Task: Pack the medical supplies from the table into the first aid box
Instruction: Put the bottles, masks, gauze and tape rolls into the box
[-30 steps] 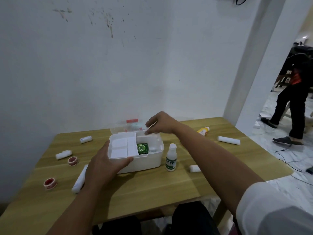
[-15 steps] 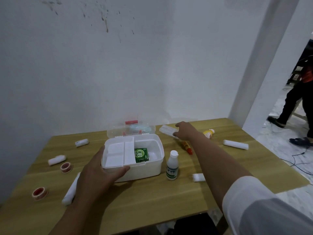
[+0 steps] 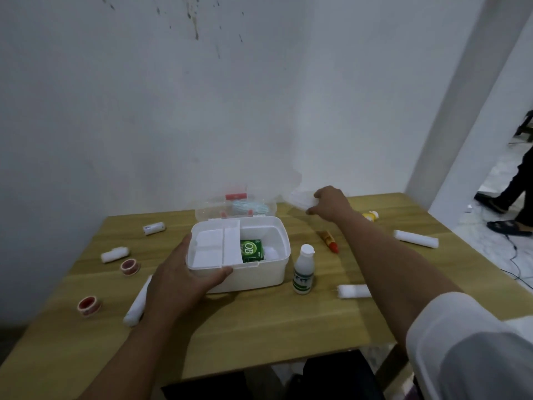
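The white first aid box (image 3: 261, 277) stands open on the wooden table (image 3: 259, 336), its clear lid (image 3: 235, 210) tipped back. Inside lie a green box (image 3: 251, 251) and a white divider tray (image 3: 215, 248). My left hand (image 3: 178, 280) grips the box's front left corner. My right hand (image 3: 328, 204) is at the back of the table, holding a flat white packet (image 3: 301, 200) just above the tabletop. A white bottle (image 3: 303, 269) stands right of the box. A red-tipped tube (image 3: 328, 241) lies beyond it.
White gauze rolls (image 3: 354, 291) (image 3: 416, 239) (image 3: 114, 254) (image 3: 135, 306) (image 3: 154, 228) and two red tape rolls (image 3: 130, 266) (image 3: 89, 305) lie scattered. A yellow bottle (image 3: 370, 216) is behind my right forearm. The wall backs the table; a person's legs (image 3: 516, 192) stand at the right.
My right hand moved from the box's back rim out to the right and back, and lifted the flat white packet. My left hand stayed on the box.
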The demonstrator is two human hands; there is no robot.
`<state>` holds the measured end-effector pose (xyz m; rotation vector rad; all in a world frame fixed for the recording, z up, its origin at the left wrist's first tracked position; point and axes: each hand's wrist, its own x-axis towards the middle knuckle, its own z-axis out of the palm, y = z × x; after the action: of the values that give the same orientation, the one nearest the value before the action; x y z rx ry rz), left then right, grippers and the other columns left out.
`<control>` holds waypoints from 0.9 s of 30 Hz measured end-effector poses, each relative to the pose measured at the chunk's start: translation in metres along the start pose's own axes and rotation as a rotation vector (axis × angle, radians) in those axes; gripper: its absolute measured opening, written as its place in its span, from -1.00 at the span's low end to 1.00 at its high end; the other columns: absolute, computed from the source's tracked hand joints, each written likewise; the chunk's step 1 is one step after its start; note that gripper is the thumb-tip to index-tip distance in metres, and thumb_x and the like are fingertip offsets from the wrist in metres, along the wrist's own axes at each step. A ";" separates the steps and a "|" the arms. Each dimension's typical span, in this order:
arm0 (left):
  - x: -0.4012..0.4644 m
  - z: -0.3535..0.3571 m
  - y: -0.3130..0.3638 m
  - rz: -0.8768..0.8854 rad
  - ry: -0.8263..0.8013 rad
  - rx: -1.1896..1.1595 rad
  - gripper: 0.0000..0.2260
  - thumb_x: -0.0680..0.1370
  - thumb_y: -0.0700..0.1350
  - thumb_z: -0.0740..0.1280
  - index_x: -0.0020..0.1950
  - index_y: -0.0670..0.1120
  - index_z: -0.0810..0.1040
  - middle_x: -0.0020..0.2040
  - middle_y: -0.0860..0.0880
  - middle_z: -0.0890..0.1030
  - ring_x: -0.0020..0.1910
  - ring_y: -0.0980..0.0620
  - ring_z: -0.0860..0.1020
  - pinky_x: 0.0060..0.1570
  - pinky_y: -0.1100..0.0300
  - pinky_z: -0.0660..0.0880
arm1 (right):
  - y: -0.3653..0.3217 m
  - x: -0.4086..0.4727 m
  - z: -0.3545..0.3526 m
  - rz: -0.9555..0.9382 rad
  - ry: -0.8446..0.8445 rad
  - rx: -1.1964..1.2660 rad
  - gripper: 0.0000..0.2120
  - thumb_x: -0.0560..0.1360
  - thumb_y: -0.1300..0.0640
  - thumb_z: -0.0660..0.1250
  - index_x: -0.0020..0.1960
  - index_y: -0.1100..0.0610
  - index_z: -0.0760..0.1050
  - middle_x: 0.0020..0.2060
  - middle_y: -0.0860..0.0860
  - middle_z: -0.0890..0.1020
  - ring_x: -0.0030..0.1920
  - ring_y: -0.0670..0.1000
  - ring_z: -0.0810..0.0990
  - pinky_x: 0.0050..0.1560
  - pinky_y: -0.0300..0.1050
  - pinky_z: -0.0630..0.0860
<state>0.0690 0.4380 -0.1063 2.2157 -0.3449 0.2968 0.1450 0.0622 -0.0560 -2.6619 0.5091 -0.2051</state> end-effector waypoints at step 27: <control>-0.003 -0.007 0.010 -0.048 -0.052 0.072 -0.09 0.31 0.38 0.53 0.57 0.18 0.28 0.46 0.07 0.51 0.38 -0.06 0.47 0.01 0.09 0.48 | -0.109 -0.096 -0.001 -0.509 -0.301 -0.380 -0.30 0.39 -0.16 0.60 0.46 0.01 0.53 0.35 -0.08 0.59 0.37 0.06 0.49 0.25 0.13 0.27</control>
<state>0.0625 0.4379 -0.0957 2.3024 -0.3130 0.2286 0.0910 0.1909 -0.0148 -3.0710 -0.2600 0.1651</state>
